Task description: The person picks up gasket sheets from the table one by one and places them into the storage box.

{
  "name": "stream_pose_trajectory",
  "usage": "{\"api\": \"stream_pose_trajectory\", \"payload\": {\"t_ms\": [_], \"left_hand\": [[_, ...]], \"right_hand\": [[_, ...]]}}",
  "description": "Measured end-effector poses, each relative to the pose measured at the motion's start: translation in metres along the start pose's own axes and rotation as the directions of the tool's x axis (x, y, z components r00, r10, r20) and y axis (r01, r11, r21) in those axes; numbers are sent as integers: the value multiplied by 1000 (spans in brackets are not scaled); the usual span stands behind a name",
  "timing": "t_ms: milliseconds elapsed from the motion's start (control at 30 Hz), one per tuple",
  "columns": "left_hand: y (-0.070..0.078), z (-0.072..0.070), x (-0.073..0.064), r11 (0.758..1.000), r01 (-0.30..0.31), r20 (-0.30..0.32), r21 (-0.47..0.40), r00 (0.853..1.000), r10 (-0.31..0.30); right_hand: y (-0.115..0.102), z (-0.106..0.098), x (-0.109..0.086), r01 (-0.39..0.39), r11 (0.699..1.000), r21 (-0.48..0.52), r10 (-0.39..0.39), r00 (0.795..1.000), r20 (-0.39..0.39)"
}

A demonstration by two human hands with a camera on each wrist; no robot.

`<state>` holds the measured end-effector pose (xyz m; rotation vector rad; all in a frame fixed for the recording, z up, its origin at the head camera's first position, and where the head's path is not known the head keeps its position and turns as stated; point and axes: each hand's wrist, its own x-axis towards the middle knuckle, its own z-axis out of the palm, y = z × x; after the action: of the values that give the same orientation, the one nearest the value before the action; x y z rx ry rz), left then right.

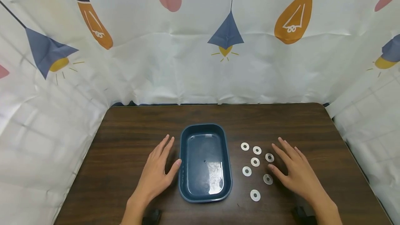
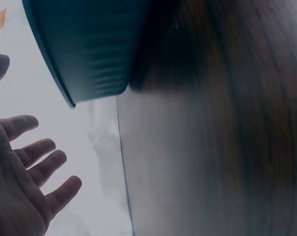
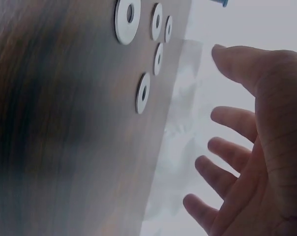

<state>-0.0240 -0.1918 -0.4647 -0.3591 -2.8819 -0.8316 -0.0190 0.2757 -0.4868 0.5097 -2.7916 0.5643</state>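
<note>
A dark blue rectangular tray [image 1: 204, 197] sits on the brown wooden table, with nothing in it. Several flat metal washers [image 1: 255, 195] lie scattered to the right of the tray. My left hand [image 1: 157, 173] is beside the tray's left side, fingers spread and thumb near the rim; whether it touches cannot be told. Just right of the washers is my right hand [image 1: 295, 171], its fingers extended and holding nothing. In the right wrist view, some washers [image 3: 143, 93] lie flat on the table, apart from the fingers. The left wrist view shows the tray's ribbed outer wall [image 2: 99, 54].
The wooden table [image 1: 140, 121] has a white curtain [image 1: 193, 72] printed with lamps and bulbs behind it and at both sides. Dark wrist devices [image 1: 152, 216] show below the hands at the near edge of view.
</note>
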Motion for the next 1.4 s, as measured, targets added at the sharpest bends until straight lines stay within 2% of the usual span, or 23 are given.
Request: {"api": "stream_pose_trajectory", "payload": {"t_ms": [267,433,967,1300,1400], "left_hand": [[5,9,9,993,110,99,-30,989,-106],[5,14,12,988,147,120,-45,983,-141],[7,18,13,989,138,144,-56,981,-129],[11,18,8,999,34,147,-20,989,-31],[12,20,8,1000,24,143,-21,989,-20]], "right_hand": [[-12,-1,2,-12,1000,25,11,999,44],[-18,2,2,-23,1000,10,22,997,71],[-39,6,-4,-83,997,10,81,988,133],[-44,10,-10,-93,996,-5,93,981,168],[-45,10,-12,-100,995,-11,101,979,176]]}}
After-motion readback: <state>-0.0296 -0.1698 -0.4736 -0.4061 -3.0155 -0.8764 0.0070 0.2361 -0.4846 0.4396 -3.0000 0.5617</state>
